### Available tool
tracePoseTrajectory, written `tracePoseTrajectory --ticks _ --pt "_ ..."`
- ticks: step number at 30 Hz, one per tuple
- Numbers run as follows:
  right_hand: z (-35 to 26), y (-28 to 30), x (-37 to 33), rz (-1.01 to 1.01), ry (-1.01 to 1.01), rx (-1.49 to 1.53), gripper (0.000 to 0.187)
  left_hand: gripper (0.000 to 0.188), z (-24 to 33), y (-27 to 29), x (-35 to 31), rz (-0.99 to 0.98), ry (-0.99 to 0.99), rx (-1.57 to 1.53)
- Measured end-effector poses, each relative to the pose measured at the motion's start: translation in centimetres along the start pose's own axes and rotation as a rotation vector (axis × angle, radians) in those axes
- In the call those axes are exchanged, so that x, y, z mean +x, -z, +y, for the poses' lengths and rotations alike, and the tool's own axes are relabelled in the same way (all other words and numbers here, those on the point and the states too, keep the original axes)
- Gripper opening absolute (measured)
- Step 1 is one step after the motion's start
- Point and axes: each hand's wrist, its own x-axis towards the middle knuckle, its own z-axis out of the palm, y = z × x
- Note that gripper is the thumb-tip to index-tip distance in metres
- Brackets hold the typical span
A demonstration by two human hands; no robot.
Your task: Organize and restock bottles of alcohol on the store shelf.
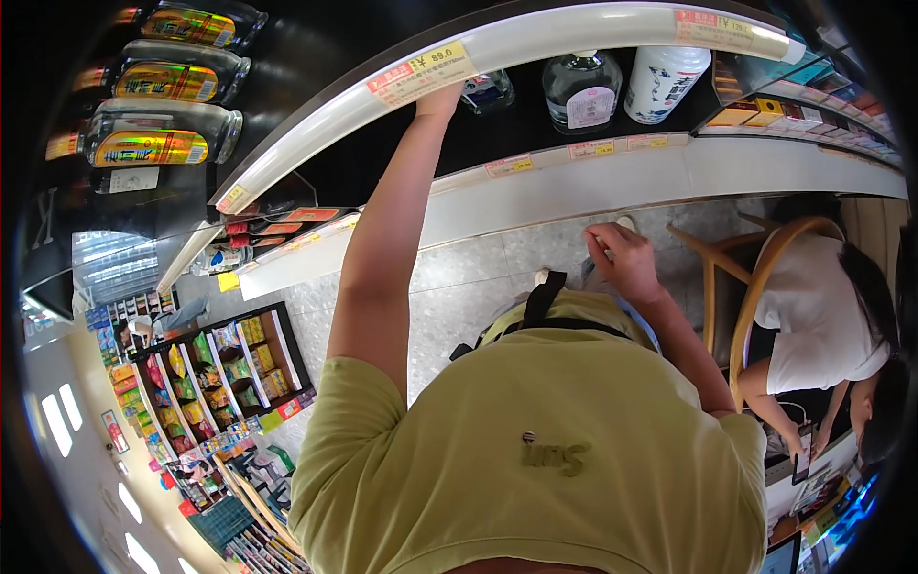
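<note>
Left hand (441,101) tucked behind the shelf edge (574,29), top centre; fingers hidden, can't tell their grip; small bottle (490,93) just right (maybe glass; slick, breakable), best held round the body; right hand (625,261) loosely curled

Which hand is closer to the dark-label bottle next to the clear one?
Left. The left hand, partly behind the shelf edge, is beside the bottle; the right hand is farther, outside that edge.

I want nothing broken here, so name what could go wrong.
The left hand is partly hidden behind the white shelf rail, so it might bump the dark-labelled glass bottle near it. That bottle could then knock the clear glass bottle with the pale label or, falling, shatter on the grey floor.
</note>
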Motion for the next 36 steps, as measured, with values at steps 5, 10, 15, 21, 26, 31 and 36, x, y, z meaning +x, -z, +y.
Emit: tracePoseTrajectory --ticks 5,10,15,21,26,31,36 --pt "-0.4 -0.4 0.1 -0.028 0.038 -0.017 0.012 0.037 0.1 0.2 -0.1 -0.013 -0.062 0.028" --pt "-0.7 -0.8 0.1 -0.059 0.037 -0.028 0.011 0.04 -0.7 0.5 0.4 -0.03 -0.104 0.126" --pt "-1.2 -0.9 -0.4 -0.087 0.03 -0.019 0.009 0.039 0.2 2.5 -1.0 -0.051 0.039 0.032" --pt "-1.6 -1.6 -0.8 -0.132 0.008 0.007 0.007 0.028 2.3 6.3 -9.5 0.406 -0.304 -0.151" --pt "-2.1 -2.0 -0.7 -0.168 0.086 0.026 0.007 0.027 7.2 14.0 -14.6 0.168 -0.919 0.023" --pt "-3.4 -2.4 -0.3 -0.183 0.148 0.023 0.007 0.035 14.9 21.2 -9.2 0.287 -0.883 0.1" --pt "-4.6 -1.7 -0.3 -0.175 0.196 0.004 0.007 0.061 16.2 22.6 3.1 0.426 -0.617 -0.099"
